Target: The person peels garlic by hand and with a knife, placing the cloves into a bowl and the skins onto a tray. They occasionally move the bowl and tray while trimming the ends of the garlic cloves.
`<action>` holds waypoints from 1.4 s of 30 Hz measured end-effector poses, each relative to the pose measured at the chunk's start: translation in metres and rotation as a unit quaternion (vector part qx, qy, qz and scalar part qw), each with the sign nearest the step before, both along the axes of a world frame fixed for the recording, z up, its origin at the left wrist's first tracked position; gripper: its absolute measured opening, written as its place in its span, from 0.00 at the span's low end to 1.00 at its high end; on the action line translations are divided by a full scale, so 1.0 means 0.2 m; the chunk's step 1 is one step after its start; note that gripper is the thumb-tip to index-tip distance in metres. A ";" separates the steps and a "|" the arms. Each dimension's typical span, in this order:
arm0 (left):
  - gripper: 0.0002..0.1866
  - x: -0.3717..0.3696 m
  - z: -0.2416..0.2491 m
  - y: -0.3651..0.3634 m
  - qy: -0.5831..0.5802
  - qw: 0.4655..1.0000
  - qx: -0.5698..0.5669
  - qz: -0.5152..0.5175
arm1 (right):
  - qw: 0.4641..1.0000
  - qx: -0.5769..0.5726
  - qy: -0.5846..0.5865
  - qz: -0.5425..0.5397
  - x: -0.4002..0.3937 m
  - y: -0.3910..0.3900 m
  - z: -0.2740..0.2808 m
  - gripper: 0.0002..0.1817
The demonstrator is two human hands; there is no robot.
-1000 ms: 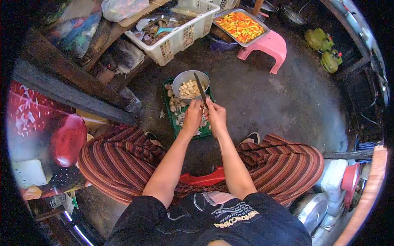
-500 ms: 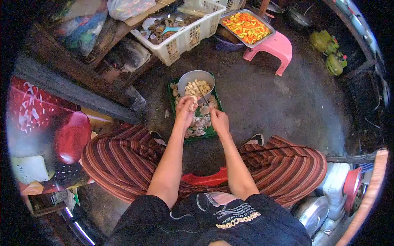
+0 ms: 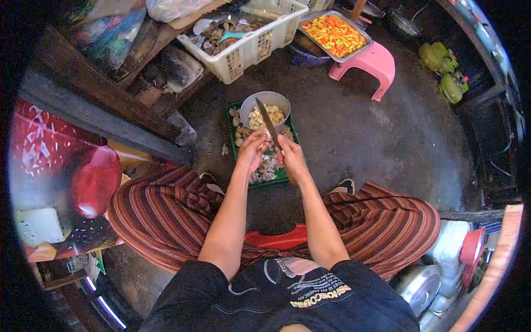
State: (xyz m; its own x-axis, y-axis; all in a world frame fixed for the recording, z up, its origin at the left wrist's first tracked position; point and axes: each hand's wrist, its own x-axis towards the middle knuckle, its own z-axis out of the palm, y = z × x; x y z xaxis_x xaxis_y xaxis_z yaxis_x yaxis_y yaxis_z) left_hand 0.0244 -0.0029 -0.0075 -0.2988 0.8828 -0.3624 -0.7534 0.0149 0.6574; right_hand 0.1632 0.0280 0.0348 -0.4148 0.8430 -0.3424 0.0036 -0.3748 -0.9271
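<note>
My right hand (image 3: 291, 157) grips the handle of a knife (image 3: 266, 117), its blade pointing up and away over the bowl. Close beside it, the closed fingers of my left hand (image 3: 253, 152) hold a pale garlic clove (image 3: 269, 134), partly hidden, against the blade. Beyond both hands, a grey bowl (image 3: 246, 113) contains peeled garlic cloves (image 3: 272, 113). That bowl rests in a green tray (image 3: 283, 177) on the floor. Unpeeled garlic (image 3: 241, 133) lies along the tray's left side, and loose papery skins (image 3: 265, 170) are heaped nearer to me.
A white plastic basket (image 3: 232, 69) of mixed items stands beyond on the left. A metal tray of red and yellow chilies (image 3: 334, 34) sits by a pink stool (image 3: 381, 61). Green gas cylinders (image 3: 452, 87) are at far right; a wooden beam (image 3: 105, 116) runs along the left.
The knife has swung so its blade now shows broadly over the bowl. My right hand has shifted left, closer to my left hand, which has lowered slightly.
</note>
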 end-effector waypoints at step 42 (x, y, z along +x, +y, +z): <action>0.13 0.07 0.13 0.03 0.034 0.999 -0.006 0.013 | 0.999 0.021 0.018 -0.017 0.01 0.00 0.07 0.19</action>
